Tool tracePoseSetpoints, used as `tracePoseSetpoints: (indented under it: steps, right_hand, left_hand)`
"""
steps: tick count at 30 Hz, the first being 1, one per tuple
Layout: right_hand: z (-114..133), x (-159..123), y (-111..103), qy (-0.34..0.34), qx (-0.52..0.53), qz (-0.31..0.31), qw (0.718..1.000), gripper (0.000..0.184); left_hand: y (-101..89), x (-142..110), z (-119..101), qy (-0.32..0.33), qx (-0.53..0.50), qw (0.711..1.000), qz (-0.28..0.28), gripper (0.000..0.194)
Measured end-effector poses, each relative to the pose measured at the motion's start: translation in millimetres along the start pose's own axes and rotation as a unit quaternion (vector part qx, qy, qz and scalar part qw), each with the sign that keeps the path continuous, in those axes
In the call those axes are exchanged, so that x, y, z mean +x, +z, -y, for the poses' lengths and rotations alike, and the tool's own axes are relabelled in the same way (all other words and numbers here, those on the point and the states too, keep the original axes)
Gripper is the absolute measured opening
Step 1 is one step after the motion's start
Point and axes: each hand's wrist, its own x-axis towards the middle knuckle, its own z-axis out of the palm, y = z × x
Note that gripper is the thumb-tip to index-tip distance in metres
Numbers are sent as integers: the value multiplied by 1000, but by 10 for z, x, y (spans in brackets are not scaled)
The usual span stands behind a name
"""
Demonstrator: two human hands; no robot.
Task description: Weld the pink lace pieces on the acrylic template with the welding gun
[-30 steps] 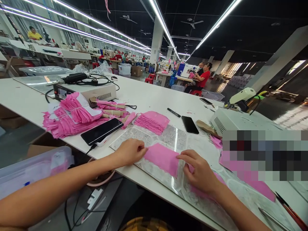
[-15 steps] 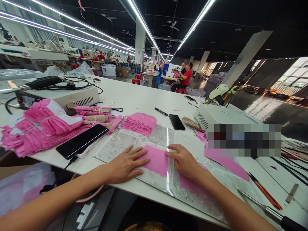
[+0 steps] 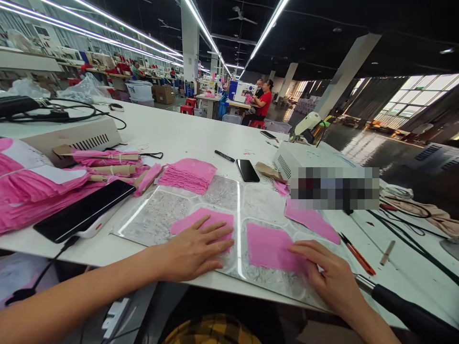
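Note:
My left hand (image 3: 195,248) lies flat with fingers spread on a pink lace piece (image 3: 215,219) at the front of a clear glass plate (image 3: 158,217). To its right, my right hand (image 3: 330,274) presses its fingertips on the edge of a second pink lace piece (image 3: 267,246) on the same plate. The two pieces lie apart, side by side. A third pink piece (image 3: 310,220) rests farther right, and a stack of pink lace (image 3: 188,174) sits at the plate's far edge.
Bundles of pink lace (image 3: 43,188) and a black tablet (image 3: 84,210) lie at left. A black phone (image 3: 247,170), a marker (image 3: 224,155), a white machine box (image 3: 304,160), red-handled scissors (image 3: 358,255) and a black-handled tool (image 3: 405,303) are around. Seated people work far back.
The two pink pieces, overlapped before, now lie separated. My right hand has slid right and toward me with one piece; my left hand stays flat on the other. The view has shifted right.

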Motion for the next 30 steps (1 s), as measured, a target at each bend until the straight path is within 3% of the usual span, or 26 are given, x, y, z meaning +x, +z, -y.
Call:
tracePoseSetpoints:
  steps: [5, 10, 15, 22, 30]
  right_hand:
    - [-56, -418, -218, 25, -44, -25, 998, 36]
    - [-69, -638, -270, 52, -54, -28, 997, 37]
    - [-118, -778, -189, 55, -65, -36, 996, 40]
    - [-130, -775, -147, 1, -91, -30, 995, 45]
    - [-133, -781, -135, 16, -93, -31, 995, 45]
  left_hand:
    - [82, 447, -155, 55, -32, 998, 28, 51]
    - [116, 652, -162, 60, -21, 994, 84, 55]
    - [124, 675, -132, 67, -15, 993, 96, 54]
    - [180, 609, -88, 69, -6, 997, 37, 53]
    - [186, 600, -88, 71, 15, 997, 20, 54]
